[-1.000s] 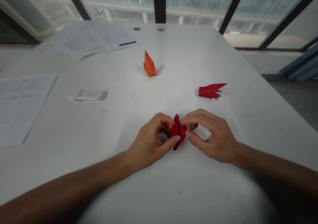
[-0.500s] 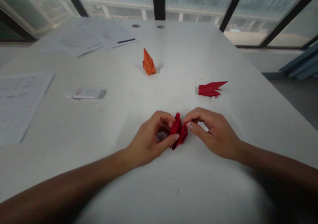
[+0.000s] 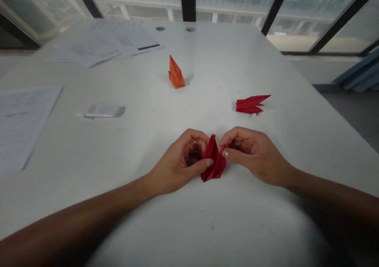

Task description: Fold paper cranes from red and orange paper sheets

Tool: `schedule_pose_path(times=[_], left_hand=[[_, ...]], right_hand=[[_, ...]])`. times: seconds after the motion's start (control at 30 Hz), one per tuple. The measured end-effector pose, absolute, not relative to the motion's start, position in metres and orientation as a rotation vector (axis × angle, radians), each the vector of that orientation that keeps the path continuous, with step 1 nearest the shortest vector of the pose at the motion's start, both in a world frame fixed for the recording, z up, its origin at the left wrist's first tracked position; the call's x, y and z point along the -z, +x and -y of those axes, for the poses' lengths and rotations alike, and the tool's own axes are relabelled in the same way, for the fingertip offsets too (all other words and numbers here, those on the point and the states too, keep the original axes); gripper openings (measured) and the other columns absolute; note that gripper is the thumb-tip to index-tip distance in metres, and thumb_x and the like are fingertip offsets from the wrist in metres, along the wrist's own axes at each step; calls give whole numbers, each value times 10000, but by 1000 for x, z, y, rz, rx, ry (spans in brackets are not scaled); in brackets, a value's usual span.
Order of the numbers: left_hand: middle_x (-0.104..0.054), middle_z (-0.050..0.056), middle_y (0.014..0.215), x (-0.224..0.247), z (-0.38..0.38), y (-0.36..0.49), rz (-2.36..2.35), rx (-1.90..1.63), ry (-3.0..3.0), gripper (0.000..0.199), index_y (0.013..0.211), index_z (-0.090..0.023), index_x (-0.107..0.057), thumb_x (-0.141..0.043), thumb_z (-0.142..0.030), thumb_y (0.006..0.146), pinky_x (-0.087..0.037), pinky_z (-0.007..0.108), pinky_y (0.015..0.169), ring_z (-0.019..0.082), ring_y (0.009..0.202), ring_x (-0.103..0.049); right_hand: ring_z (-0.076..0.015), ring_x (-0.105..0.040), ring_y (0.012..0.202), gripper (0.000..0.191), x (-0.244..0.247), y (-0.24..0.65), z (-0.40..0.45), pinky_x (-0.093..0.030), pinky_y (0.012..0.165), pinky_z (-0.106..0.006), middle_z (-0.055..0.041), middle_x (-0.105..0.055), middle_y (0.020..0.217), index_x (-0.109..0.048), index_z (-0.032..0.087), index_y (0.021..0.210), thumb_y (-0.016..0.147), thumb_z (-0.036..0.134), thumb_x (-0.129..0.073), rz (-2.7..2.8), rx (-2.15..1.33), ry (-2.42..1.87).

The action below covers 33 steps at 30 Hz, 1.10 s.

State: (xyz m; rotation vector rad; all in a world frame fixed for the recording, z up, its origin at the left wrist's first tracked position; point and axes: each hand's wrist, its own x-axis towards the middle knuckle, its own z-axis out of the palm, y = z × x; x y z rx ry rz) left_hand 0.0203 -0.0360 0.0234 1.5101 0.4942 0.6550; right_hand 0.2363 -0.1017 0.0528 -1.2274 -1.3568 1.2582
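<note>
A red folded-paper origami piece (image 3: 215,165) is held between my two hands, just above or on the white table; I cannot tell if it touches. My left hand (image 3: 180,162) grips its left side, thumb in front and fingers behind. With thumb and forefinger, my right hand (image 3: 255,155) pinches a thin flap at its upper right. Behind my right hand lies a second red origami piece (image 3: 251,104) with long points aimed to the right. Farther back an orange origami piece (image 3: 177,74) stands with its tip up.
Printed sheets (image 3: 97,42) overlap at the back left of the white table (image 3: 189,227), and another sheet (image 3: 25,121) lies at the left edge. A small white packet-like item (image 3: 103,111) sits left of my hands. Windows line the far side; a blue curtain (image 3: 359,75) hangs at right.
The red piece between my hands has turned slightly and its lower right part shows more spread. My right hand's fingers have shifted a little on the flap. The view has moved slightly.
</note>
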Motion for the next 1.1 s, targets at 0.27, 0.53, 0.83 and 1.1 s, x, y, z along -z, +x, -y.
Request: schedule_pose_path(times=[0.27,0.53,0.83,1.1], left_hand=[[-604,-9,905,-25,36,22,-482,-645,1483,275,1107,-225,-516,-709,-197,914,-553,292,732,125,805,-622],[-601,-13,890,-26,36,22,-494,-652,1481,298,1118,-226,-512,-718,-199,905,-555,284,725,125,796,-624],[-601,-7,893,-27,38,21,-499,-657,1500,288,1109,-218,-517,-718,-199,904,-557,301,738,135,809,-639],[-616,-3,898,-26,37,20,-485,-651,1536,295,1128,-219,-517,-712,-189,908,-560,299,736,136,809,-650]], right_hand=[[-91,-578,612,36,-54,235,101,-484,580,-229,33,-664,735,-690,190,902,876,189,-715,1264,-1383,-1150],[-152,-641,754,97,-46,235,110,-516,667,-298,-9,-695,859,-682,229,921,899,136,-663,1604,-836,-1259],[-167,-667,776,179,-49,235,111,-527,687,-321,-18,-708,877,-662,239,929,900,76,-594,1753,-670,-1181],[-161,-682,792,205,-51,235,109,-543,708,-317,-18,-726,880,-683,238,940,899,55,-601,1803,-624,-1122]])
